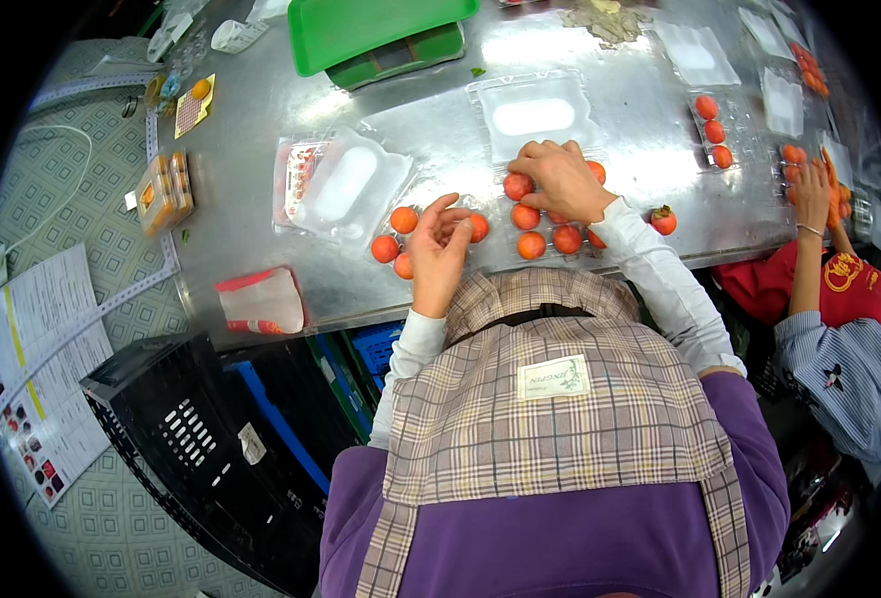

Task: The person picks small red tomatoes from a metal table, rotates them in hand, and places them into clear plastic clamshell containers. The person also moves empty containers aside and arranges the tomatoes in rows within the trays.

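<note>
On a steel table, my left hand [440, 247] is over a clear plastic clamshell tray with orange-red fruits, its fingers curled beside a fruit [478, 228]; whether it grips that fruit is unclear. Other fruits [404, 220] lie to its left. My right hand [564, 179] reaches over a second clear tray, fingers bent around a red-orange fruit [517, 186] at the tray's upper left. More fruits [567, 239] fill the rows below, partly under the hand. Behind this tray rises its open clear lid [534, 116]. A fruit with a green calyx [663, 220] lies loose to the right.
Green trays [381, 34] stand at the back. Empty clear clamshells [347, 183] and a red-and-white packet [261, 301] lie left. A tray with several fruits [714, 132] sits right, near a co-worker's hands [812, 194]. Black crates [186, 433] stand below the table edge.
</note>
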Available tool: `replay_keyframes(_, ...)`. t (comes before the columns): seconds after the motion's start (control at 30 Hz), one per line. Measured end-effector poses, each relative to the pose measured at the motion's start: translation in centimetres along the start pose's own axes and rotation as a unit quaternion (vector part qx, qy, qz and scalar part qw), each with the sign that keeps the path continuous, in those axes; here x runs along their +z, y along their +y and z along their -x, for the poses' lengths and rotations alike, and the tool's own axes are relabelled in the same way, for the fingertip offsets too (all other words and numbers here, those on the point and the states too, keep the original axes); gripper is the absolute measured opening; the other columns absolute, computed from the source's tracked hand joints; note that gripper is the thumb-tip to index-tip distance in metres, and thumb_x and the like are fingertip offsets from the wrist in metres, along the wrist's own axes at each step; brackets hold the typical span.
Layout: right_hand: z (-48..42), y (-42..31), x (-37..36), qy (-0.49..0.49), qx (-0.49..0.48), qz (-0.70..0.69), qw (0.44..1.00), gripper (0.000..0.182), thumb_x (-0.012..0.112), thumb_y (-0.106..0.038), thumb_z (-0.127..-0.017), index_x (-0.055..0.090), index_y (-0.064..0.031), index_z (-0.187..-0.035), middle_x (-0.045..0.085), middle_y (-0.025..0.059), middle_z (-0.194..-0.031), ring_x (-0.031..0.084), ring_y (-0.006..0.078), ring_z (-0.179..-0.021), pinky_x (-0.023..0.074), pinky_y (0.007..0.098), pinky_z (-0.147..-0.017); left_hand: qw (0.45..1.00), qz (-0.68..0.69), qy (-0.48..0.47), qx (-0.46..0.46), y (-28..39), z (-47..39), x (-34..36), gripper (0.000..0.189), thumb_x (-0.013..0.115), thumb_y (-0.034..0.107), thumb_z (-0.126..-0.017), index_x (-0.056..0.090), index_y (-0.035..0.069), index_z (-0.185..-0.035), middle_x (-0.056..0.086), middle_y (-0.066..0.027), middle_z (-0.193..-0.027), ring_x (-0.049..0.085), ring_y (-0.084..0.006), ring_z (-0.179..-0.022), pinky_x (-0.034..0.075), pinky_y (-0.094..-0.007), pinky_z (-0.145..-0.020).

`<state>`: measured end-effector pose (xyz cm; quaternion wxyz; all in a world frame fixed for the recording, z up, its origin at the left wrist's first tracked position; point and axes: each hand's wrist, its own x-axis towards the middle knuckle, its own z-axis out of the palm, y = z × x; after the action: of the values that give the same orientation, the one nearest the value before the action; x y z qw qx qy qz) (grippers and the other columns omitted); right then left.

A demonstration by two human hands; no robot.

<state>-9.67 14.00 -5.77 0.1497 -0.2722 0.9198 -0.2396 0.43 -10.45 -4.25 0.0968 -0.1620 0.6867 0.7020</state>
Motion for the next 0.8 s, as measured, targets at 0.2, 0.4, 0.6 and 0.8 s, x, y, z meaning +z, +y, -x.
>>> replay_keyframes(0.2,0.1,0.0,-0.6,-0.008,0.0,-0.008,1.0,0.045,0.083,-0.028,-0.08,0.075,-0.0129,-0.121,0.069,0.004,-0.119,0.063,0.0253,-0.117,0.0405,0.0441,-0.098,0.999,0.021,-0.037,0.008,-0.3,-1.2,2.0,0.047,0.071,0.006,-0.097,0.061,0.002,-0.142,0.073,-0.007,-0.113,0.068,-0.0119,-0.091,0.057,-0.0273,-0.083)
replay_keyframes(0.4,0.2,0.2,-0.5,0.009,0.009,-0.025,1.0,0.042,0.083,-0.028,-0.079,0.076,-0.013,-0.117,0.07,0.0034,-0.118,0.062,0.0258,-0.116,0.0404,0.0437,-0.098,0.979,-0.195,-0.031,0.059,-0.9,-4.6,5.2,0.058,0.084,0.019,-0.085,0.065,0.004,-0.137,0.07,-0.0133,-0.108,0.07,-0.0227,-0.089,0.058,-0.0362,-0.082)
replay_keyframes(0.6,0.1,0.5,0.2,0.03,-0.005,-0.034,0.999,0.039,0.08,-0.024,-0.078,0.077,-0.0138,-0.116,0.069,0.0031,-0.11,0.064,0.0251,-0.111,0.04,0.0457,-0.096,0.941,-0.31,0.015,0.137,-1.7,-6.9,7.1,0.055,0.085,0.019,-0.082,0.069,0.005,-0.133,0.07,-0.0095,-0.091,0.068,-0.0208,-0.073,0.058,-0.0363,-0.072)
replay_keyframes(0.8,1.1,-0.2,-1.8,0.07,0.016,-0.048,0.996,0.035,0.08,-0.024,-0.084,0.077,-0.0074,-0.114,0.072,0.0058,-0.119,0.066,0.0258,-0.113,0.0451,0.0431,-0.097,0.941,-0.286,0.065,0.169,-3.1,-8.7,4.4,0.041,0.074,0.009,-0.09,0.07,0.003,-0.13,0.072,-0.011,-0.086,0.069,-0.0231,-0.072,0.056,-0.038,-0.07)
